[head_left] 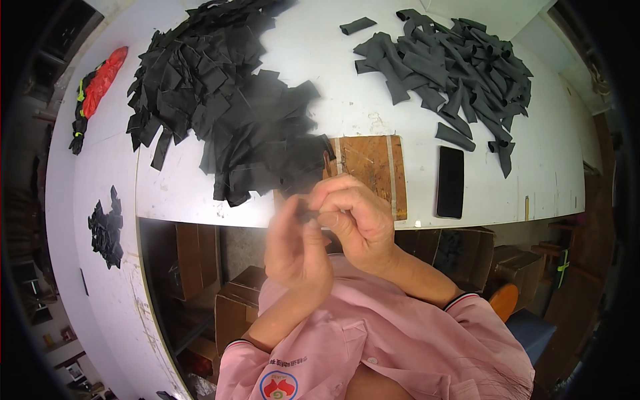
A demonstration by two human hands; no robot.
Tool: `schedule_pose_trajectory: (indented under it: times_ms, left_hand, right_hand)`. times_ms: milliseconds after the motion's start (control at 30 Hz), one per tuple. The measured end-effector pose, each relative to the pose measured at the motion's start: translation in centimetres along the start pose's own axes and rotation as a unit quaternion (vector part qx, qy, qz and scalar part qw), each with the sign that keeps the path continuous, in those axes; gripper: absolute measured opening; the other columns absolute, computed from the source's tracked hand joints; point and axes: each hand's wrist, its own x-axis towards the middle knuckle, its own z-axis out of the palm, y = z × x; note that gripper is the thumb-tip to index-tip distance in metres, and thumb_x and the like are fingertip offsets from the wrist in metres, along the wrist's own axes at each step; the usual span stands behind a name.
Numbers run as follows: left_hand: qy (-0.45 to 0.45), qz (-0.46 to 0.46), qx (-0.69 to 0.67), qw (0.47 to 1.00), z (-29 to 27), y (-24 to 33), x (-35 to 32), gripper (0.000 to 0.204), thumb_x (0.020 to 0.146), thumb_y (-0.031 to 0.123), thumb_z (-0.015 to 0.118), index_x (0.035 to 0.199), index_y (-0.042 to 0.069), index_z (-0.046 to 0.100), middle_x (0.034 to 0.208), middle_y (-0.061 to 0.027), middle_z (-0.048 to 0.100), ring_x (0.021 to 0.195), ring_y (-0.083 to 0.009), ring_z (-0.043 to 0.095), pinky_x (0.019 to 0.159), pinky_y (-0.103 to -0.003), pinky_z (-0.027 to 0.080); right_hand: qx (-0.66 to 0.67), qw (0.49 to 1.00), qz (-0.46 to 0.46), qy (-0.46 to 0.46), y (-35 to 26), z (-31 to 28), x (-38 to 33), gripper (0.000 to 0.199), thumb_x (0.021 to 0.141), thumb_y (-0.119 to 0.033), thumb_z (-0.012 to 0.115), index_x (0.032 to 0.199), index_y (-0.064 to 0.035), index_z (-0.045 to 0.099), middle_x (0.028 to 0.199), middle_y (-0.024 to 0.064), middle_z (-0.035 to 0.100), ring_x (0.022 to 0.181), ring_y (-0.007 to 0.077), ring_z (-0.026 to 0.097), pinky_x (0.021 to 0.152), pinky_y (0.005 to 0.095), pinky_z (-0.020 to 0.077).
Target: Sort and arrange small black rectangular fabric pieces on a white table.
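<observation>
My left hand [298, 250] and my right hand [360, 217] meet in front of the table's near edge, fingertips close together. The right hand is closed, thumb and forefinger pinched. Blurred by motion, the left hand has its fingers curled in toward the right one. A small dark bit shows between them, too hidden to name. Just beyond lies a worn brown wooden board [370, 167]. To its left spreads a big heap of flat black fabric pieces [227, 100]; at the far right is a pile of dark grey fabric tubes [460, 70].
A black phone [450, 182] lies right of the board on the white table [347, 87]. Farther left are a smaller black scrap pile [107, 229] and a red-and-black bundle [100, 93]. Cardboard boxes [239, 297] stand under the table, beside an orange stool top [504, 301].
</observation>
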Motion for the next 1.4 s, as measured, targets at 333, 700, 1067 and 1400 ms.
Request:
schedule_pose_trajectory:
  times_ms: [333,700,1067,1400]
  left_hand:
    - [-0.04,-0.137,-0.174,0.974,0.3,-0.5,0.9,0.028,0.08,0.001,0.053,0.107,-0.003,0.049,0.069,0.0003,0.048,0.058,-0.0048,0.046,0.046,-0.016,0.037]
    - [-0.188,-0.304,-0.35,0.866,-1.4,-0.3,4.2,0.036,0.072,-0.002,0.06,0.102,0.002,0.039,0.065,-0.0049,0.055,0.035,-0.0025,0.035,0.032,-0.015,0.024]
    - [-0.173,-0.261,-0.304,0.899,-1.3,2.1,4.7,0.036,0.075,0.0,0.056,0.109,-0.007,0.044,0.075,-0.0119,0.059,0.039,-0.0034,0.038,0.034,-0.015,0.028]
    - [-0.143,-0.461,-0.606,0.632,0.5,-1.8,8.0,0.029,0.081,0.001,0.043,0.109,-0.004,0.045,0.08,-0.0098,0.056,0.038,-0.0043,0.033,0.039,-0.018,0.029]
  right_hand:
    - [-0.065,0.996,0.017,0.062,0.3,0.3,-0.6,0.006,0.076,-0.005,0.055,0.08,-0.0043,0.051,0.085,0.0084,0.053,0.06,0.0178,0.054,0.051,0.0264,0.044]
    - [0.094,0.983,0.154,0.03,0.7,-1.3,0.5,0.006,0.078,-0.005,0.055,0.076,-0.0007,0.051,0.086,0.0066,0.052,0.064,0.0087,0.047,0.058,0.0207,0.039]
    - [0.055,0.99,0.129,0.003,-1.5,-2.1,1.8,0.009,0.08,-0.008,0.053,0.077,-0.0005,0.049,0.065,0.0038,0.05,0.056,0.0083,0.045,0.051,0.0223,0.037]
    - [0.251,0.891,0.367,-0.092,2.7,-3.5,5.4,0.021,0.085,-0.021,0.051,0.072,-0.0043,0.053,0.06,-0.0032,0.045,0.052,0.0041,0.039,0.047,0.0184,0.0337]
